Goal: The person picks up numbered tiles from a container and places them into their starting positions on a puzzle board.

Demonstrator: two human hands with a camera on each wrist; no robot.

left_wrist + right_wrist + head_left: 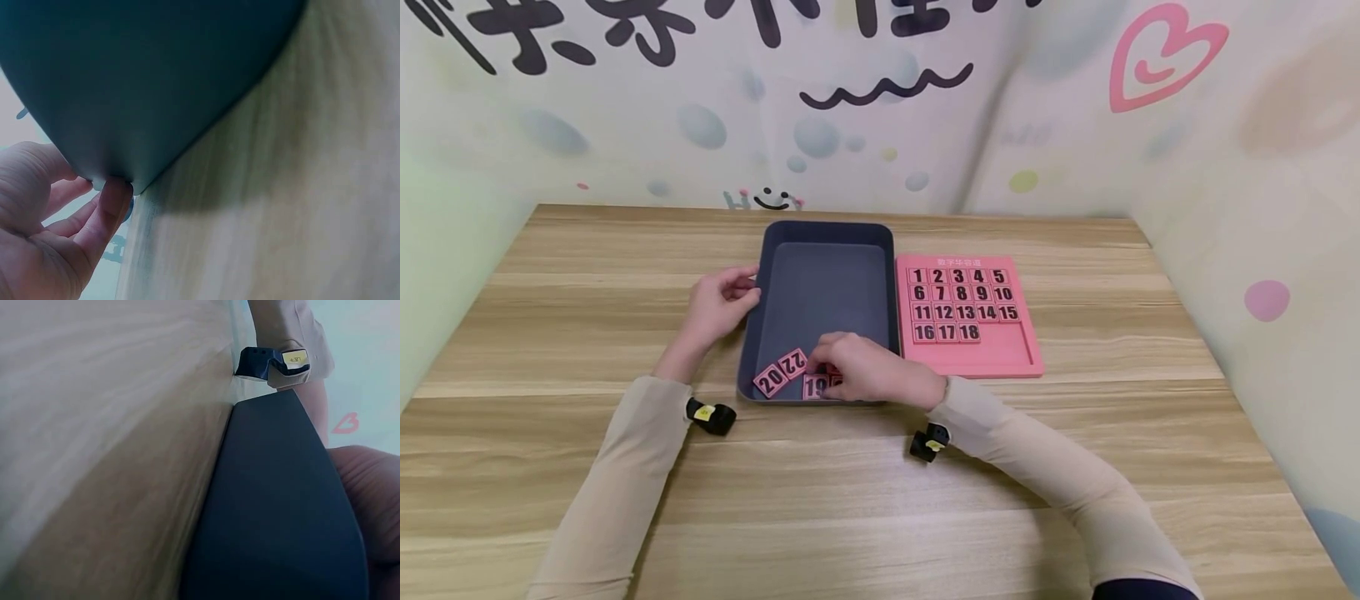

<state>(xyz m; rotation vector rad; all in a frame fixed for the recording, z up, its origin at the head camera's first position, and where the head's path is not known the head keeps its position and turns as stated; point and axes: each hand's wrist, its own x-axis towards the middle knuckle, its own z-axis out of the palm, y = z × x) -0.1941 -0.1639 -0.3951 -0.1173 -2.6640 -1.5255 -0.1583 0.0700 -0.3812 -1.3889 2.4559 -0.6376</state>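
The dark grey tray (820, 283) lies on the table. My left hand (718, 304) is at its left side, thumb and fingers pinching the rim. In the left wrist view, that hand (56, 219) is at the tray's edge (144, 81). My right hand (865, 367) reaches over the near right part of the tray, with thumb and fingertips about the number 19 tile (815, 386). Left of it lie tiles 20 (771, 380) and 22 (792, 363). Other tiles are partly hidden under the hand. In the right wrist view the tray wall (275, 506) covers the fingers.
Right of the tray lies a pink number board (970, 358), with tiles 1 to 18 in rows and a bare strip at its near side. The wooden table (850, 500) meets a printed wall cloth (887, 142) at the back.
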